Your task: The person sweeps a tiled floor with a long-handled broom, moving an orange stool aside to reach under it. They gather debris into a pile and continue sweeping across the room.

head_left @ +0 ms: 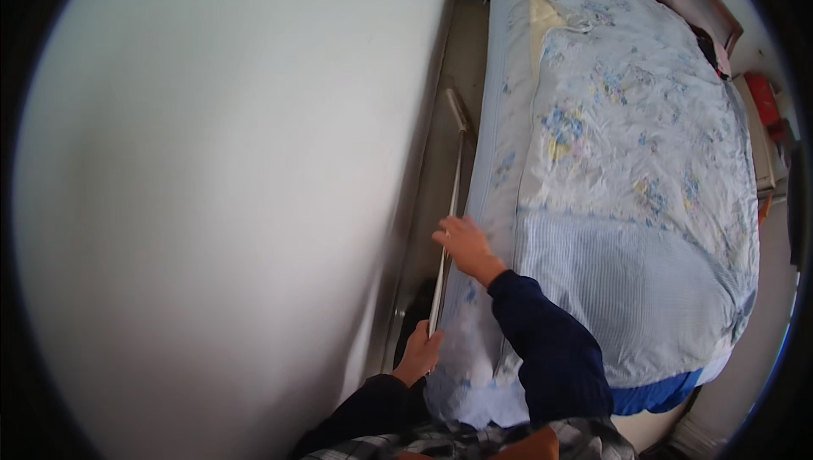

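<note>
We are wearing dark sleeves (550, 350) over the near side of the bed (504, 130). Our left hand (415, 354) is closing round the near end of a pale pole (457, 176), thumb lying along it. Farther up, our right hand (466, 244) is resting over the pole, fingers bending across it; we are not managing to tell whether they are gripping it. The pole is running away from us through the narrow gap between the wall (237, 164) and the bed. Beside it, a striped cloth (627, 291) is covering the nearer part of the bed, and a flowered sheet (627, 138) is spreading beyond. The pole's bar-shaped head (457, 110) is sitting farther along the gap, over the floor (466, 45).
</note>
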### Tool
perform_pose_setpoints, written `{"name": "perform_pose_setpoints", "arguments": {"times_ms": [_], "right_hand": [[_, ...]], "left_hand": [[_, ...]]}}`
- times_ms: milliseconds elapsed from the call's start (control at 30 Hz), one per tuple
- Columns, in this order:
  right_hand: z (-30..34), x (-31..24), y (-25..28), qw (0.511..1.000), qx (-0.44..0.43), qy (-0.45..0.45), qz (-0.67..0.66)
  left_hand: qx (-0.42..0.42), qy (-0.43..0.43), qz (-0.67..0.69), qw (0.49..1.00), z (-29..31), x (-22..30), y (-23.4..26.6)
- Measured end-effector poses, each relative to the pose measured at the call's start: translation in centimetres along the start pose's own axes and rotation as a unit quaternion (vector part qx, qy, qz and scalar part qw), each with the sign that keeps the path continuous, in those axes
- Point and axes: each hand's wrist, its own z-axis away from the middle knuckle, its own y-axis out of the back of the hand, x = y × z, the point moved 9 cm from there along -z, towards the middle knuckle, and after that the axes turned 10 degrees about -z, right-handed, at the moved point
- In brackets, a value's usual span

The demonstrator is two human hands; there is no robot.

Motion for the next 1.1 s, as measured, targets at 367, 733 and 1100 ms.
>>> {"name": "perform_pose_setpoints", "arguments": {"times_ms": [367, 733, 1100], "right_hand": [[2.9, 20.9, 3.3, 0.956, 0.168, -0.226, -0.077], [3.4, 22.8, 2.4, 0.953, 0.157, -0.237, -0.109], [2.9, 21.5, 2.7, 0.957, 0.19, -0.196, -0.094]], "left_hand": [[0.04, -0.119, 0.018, 0.992, -35.8, 19.2, 1.1], [0.016, -0.011, -0.136, 0.991, -65.6, 32.7, 2.1], [0.197, 0.064, -0.476, 0.855, -54.8, 11.3, 10.7]]}}
